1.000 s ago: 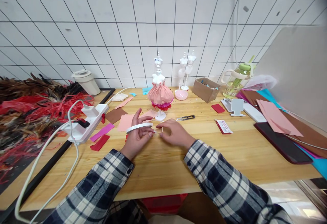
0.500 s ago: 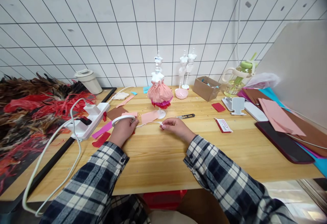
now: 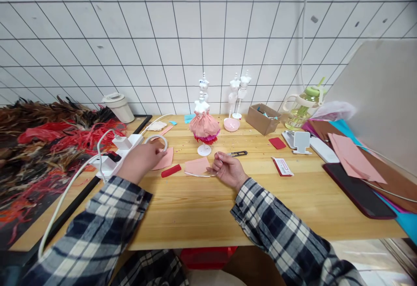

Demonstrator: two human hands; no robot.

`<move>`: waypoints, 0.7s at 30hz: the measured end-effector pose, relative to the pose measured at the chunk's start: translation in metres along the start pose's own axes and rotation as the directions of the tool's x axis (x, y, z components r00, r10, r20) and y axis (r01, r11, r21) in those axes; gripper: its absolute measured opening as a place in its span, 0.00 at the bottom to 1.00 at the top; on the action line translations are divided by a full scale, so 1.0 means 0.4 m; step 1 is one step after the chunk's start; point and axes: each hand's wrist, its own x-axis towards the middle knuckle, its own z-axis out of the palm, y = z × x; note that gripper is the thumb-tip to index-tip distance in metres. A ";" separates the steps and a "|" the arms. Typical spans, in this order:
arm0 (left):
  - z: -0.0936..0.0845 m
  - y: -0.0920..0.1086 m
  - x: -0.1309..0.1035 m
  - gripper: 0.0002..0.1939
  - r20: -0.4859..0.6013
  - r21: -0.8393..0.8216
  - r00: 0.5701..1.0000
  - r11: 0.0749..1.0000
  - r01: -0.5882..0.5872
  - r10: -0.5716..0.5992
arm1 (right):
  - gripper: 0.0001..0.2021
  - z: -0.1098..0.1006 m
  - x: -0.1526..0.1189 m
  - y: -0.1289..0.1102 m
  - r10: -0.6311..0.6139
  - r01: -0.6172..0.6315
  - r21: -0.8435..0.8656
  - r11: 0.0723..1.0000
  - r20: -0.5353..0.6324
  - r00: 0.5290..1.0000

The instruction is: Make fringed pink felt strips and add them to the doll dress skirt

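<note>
My left hand (image 3: 143, 160) is closed at the edge of a roll of white tape (image 3: 167, 143), over the left part of the table. Between my hands lies a peach paper piece (image 3: 197, 165), with a narrow strip of white tape (image 3: 197, 175) along its near edge. That strip runs to my right hand (image 3: 228, 171), whose fingers are curled and pinched at its end; a tiny pale bit shows at the fingertips. Just behind them stands a small white dress form (image 3: 202, 105) wearing a ruffled peach skirt (image 3: 204, 125) with a magenta and red hem.
A dark red strip (image 3: 171, 171) and another peach piece (image 3: 164, 160) lie near my left hand. Thread snips (image 3: 237, 153) rest behind my right hand. A power strip (image 3: 125, 149) with cables edges the left side. A cardboard box (image 3: 263, 123) and bottle (image 3: 301, 108) stand right.
My left hand has moved left with the tape roll, away from my right hand. The white strip now lies along the peach piece's near edge. My right hand has shifted slightly right and turned.
</note>
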 end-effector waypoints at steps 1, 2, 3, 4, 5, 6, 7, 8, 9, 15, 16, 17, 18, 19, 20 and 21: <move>0.027 0.032 -0.018 0.11 0.099 0.026 0.995 1.000 -0.012 0.009 | 0.05 -0.002 -0.001 0.002 0.016 -0.016 0.018 1.000 0.003 1.000; 0.056 0.060 -0.036 0.12 0.170 0.026 0.985 0.999 -0.028 0.024 | 0.05 -0.005 -0.003 0.003 0.032 -0.032 0.031 0.999 0.007 0.999; 0.084 0.082 -0.053 0.13 0.267 0.009 0.963 0.999 -0.052 0.048 | 0.05 -0.009 -0.004 0.005 0.053 -0.053 0.038 0.998 0.011 0.999; 0.108 0.097 -0.067 0.16 0.444 -0.013 0.893 0.997 -0.080 0.078 | 0.05 -0.013 -0.005 0.006 0.071 -0.072 0.041 0.997 0.013 0.997; 0.126 0.102 -0.076 0.18 0.545 -0.009 0.835 0.996 -0.094 0.083 | 0.06 -0.017 -0.007 0.006 0.090 -0.091 0.042 0.995 0.015 0.996; 0.135 0.099 -0.079 0.20 0.574 0.035 0.817 0.995 -0.089 0.053 | 0.06 -0.022 -0.008 0.006 0.109 -0.109 0.042 0.993 0.016 0.994; 0.136 0.090 -0.078 0.22 0.577 0.089 0.817 0.993 -0.081 0.015 | 0.06 -0.025 -0.010 0.006 0.128 -0.128 0.041 0.991 0.016 0.992; 0.130 0.075 -0.072 0.23 0.551 0.151 0.834 0.986 -0.075 -0.021 | 0.06 -0.028 -0.011 0.005 0.145 -0.146 0.039 0.989 0.016 0.989; 0.119 0.057 -0.065 0.24 0.536 0.219 0.842 0.973 -0.077 -0.054 | 0.06 -0.029 -0.013 0.004 0.158 -0.159 0.036 0.987 0.016 0.987; 0.082 -0.024 -0.063 0.29 0.402 0.534 0.901 0.841 -0.087 -0.163 | 0.08 -0.012 -0.026 0.008 0.142 -0.141 -0.021 0.990 0.014 0.990; 0.089 -0.031 -0.072 0.30 0.329 0.580 0.929 0.812 -0.060 -0.167 | 0.08 -0.007 -0.031 0.013 0.144 -0.143 -0.045 0.989 0.020 0.989; 0.097 -0.036 -0.081 0.30 0.279 0.611 0.947 0.790 -0.047 -0.160 | 0.09 -0.002 -0.039 0.020 0.148 -0.145 -0.070 0.987 0.031 0.989; 0.104 -0.041 -0.089 0.29 0.251 0.624 0.956 0.780 -0.040 -0.151 | 0.10 0.003 -0.049 0.027 0.153 -0.148 -0.096 0.984 0.045 0.987; 0.110 -0.046 -0.095 0.28 0.243 0.628 0.957 0.777 -0.032 -0.156 | 0.11 0.007 -0.063 0.033 0.156 -0.148 -0.118 0.982 0.059 0.986; 0.114 -0.052 -0.099 0.28 0.234 0.630 0.957 0.776 -0.014 -0.172 | 0.12 0.011 -0.080 0.035 0.160 -0.149 -0.139 0.979 0.068 0.985; 0.115 -0.058 -0.101 0.28 0.218 0.630 0.957 0.776 0.011 -0.191 | 0.13 0.014 -0.101 0.032 0.170 -0.155 -0.173 0.973 0.072 0.983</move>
